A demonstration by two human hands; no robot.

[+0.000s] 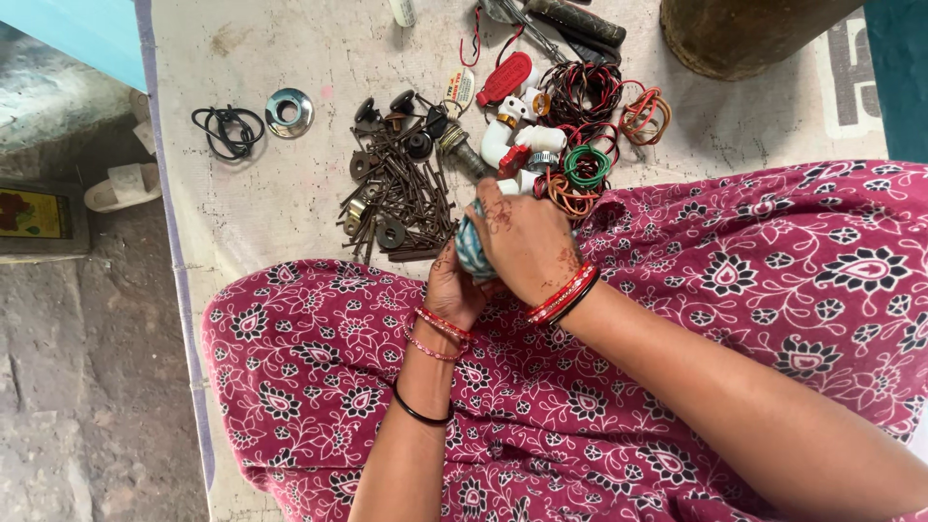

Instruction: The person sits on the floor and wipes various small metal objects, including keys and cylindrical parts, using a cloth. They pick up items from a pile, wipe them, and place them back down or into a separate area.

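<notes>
Pale, stained cloth sheet (280, 208) spread on the ground as work surface. Lying on it: black rubber loop (227, 129), shiny metal ring flange (289, 111), heap of rusty nails and washers (394, 198), white plastic pipe elbows (517, 135), coils of red, green and orange wire (585, 145), red tag (505, 77), black-handled pliers (570, 29). Rusty brown cylinder (744, 34) stands at the sheet's far edge.

Both hands (503, 256) clasp blue-grey object (471, 249) beside nails (401, 198)
</notes>
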